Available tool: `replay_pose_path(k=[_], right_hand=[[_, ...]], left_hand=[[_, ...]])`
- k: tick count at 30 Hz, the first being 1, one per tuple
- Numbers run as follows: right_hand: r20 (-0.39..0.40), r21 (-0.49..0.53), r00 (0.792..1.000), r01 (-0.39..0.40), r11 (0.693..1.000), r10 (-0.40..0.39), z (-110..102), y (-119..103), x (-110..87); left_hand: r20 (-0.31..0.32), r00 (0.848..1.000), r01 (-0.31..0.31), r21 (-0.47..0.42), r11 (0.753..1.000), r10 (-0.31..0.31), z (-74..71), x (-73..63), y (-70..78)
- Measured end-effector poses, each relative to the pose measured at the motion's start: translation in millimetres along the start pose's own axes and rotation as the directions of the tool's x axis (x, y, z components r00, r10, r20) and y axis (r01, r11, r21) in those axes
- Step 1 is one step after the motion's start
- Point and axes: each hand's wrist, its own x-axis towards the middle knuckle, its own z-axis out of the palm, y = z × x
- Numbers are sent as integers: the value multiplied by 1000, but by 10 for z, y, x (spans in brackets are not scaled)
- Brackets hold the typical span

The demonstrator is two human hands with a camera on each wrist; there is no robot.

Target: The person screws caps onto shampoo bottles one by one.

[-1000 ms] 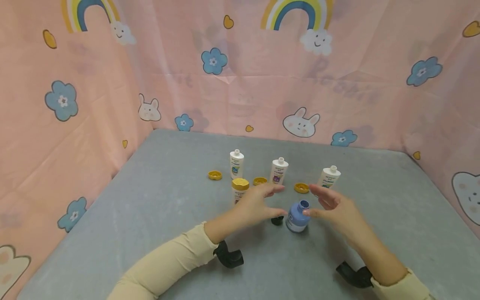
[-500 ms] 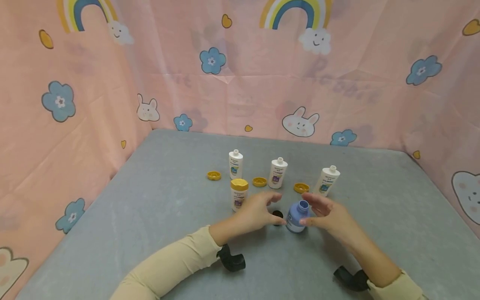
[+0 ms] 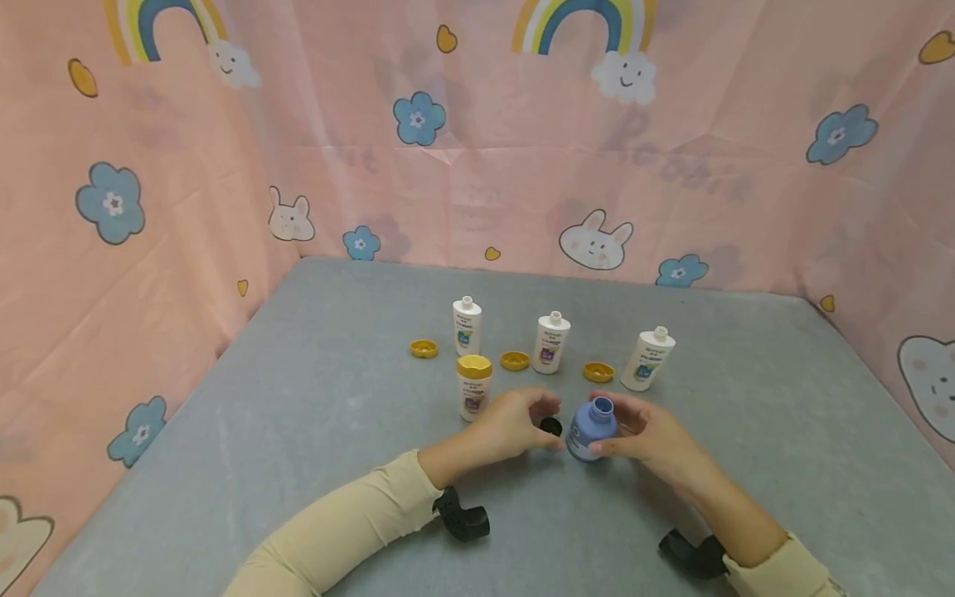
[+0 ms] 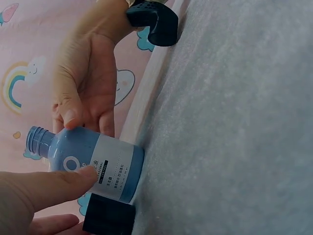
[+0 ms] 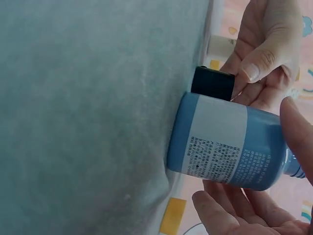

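Holding one upright blue bottle (image 3: 585, 429) in our curled right hand (image 3: 664, 439), we list one black cap (image 3: 550, 426) at its nine o'clock, nearest our loose-fingered left hand (image 3: 515, 424).

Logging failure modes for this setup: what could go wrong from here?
The blue bottle is uncapped; if the right hand tips it, any contents might spill. The left hand may fumble the small black cap. It's also close to the yellow-topped bottle, which it might knock.

Blue bottle (image 3: 589, 427) (white label (image 4: 116, 166)), black cap (image 3: 551, 426)
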Motion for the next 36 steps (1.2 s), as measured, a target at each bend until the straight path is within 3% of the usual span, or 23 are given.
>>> replay_pose_path(k=[17,27,36], right_hand=[[10,-32,999,36,999,-35,16,43,26],[-36,-58,999,35,998,-37,16,2,9],[-95,-88,990,95,992,-103,-83,-263,-34]], left_hand=[[16,1000,6,64,998,-7,19,8,-41],[5,1000,21,16,1000,-21,12,-23,7],[-44,996,-77,-112,991,73,-93,-108,172]])
